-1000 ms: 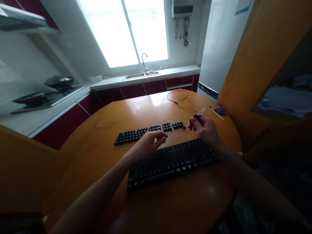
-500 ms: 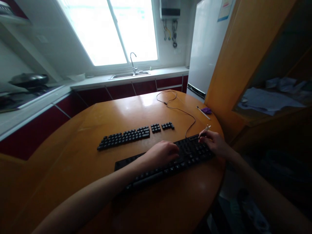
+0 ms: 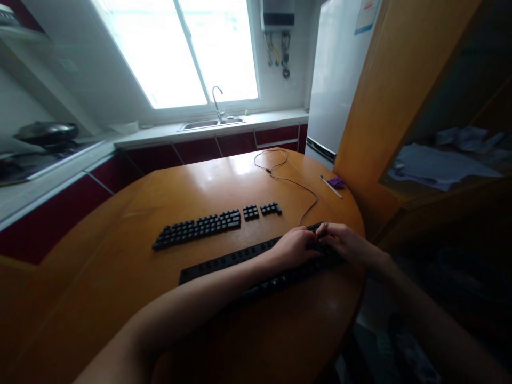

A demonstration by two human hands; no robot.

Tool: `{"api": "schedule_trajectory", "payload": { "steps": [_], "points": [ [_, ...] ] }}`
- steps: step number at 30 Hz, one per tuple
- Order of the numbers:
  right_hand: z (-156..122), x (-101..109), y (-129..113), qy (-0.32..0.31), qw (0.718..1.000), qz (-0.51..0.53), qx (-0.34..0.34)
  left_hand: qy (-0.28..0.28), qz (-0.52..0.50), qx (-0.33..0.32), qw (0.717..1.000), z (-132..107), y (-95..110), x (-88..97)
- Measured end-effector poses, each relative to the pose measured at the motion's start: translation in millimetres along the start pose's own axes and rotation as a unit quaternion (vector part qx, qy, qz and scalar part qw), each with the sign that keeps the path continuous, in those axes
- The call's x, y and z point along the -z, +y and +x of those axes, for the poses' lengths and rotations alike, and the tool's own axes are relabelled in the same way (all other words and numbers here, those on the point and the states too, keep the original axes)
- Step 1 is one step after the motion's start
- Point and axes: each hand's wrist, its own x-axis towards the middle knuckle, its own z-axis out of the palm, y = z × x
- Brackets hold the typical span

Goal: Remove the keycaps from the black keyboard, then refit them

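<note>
A black keyboard (image 3: 224, 264) lies slantwise near the table's front, and its far rows at the left show bare switches without caps. Over its right part, my left hand (image 3: 294, 248) is closed, fingers curled down; whatever they grip is hidden. Close against it, my right hand (image 3: 346, 242) is closed around a small tool with thin pale prongs (image 3: 326, 226), mostly covered by the fingers. Loose black keycaps (image 3: 198, 229) lie in rows behind the keyboard, with two smaller groups of keycaps (image 3: 250, 212) to their right.
A thin cable (image 3: 308, 189) runs from the keyboard across the wooden table (image 3: 120, 256). Near the right edge lie a slim white stick, perhaps a brush (image 3: 332, 186), and a purple cloth (image 3: 336, 183). A wooden partition (image 3: 360, 160) rises beside the table there.
My left hand has moved right along the keyboard to meet my right hand. My right hand has shifted slightly left and turned the pronged tool down, out of clear sight.
</note>
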Motion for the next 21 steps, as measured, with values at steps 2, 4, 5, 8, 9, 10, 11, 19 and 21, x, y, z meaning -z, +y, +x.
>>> {"api": "schedule_trajectory", "payload": {
  "steps": [2, 4, 5, 8, 9, 10, 11, 19, 21],
  "points": [
    [2, -1, 2, -0.002, 1.000, -0.004, 0.010, -0.001, -0.004, 0.001, 1.000, 2, 0, 0.0],
    [2, -2, 4, -0.009, 1.000, -0.004, 0.014, 0.007, -0.004, 0.000, 1.000, 2, 0, -0.3],
    [2, -3, 5, -0.011, 1.000, -0.003, 0.014, 0.014, -0.002, 0.002, 1.000, 1, 0, -1.0],
    [-1, -8, 8, -0.002, 1.000, -0.021, 0.004, 0.040, 0.014, 0.021, 0.999, -1, 1, -5.8],
    [-2, -10, 9, 0.011, 0.999, -0.035, -0.005, 0.048, 0.018, 0.028, 0.998, -2, 1, -8.0],
    [-3, -13, 11, 0.028, 0.998, -0.049, -0.019, 0.056, 0.019, 0.034, 0.998, -2, 1, -10.3],
    [-4, -16, 12, 0.048, 0.996, -0.063, -0.035, 0.064, 0.017, 0.037, 0.997, -2, 1, -12.5],
    [-3, -32, 22, 0.114, 0.983, -0.097, -0.107, 0.076, -0.033, 0.025, 0.996, -1, -4, -18.5],
    [-1, -32, 22, 0.131, 0.979, -0.099, -0.121, 0.077, -0.039, 0.025, 0.996, -1, -5, -19.4]
  ]
}}
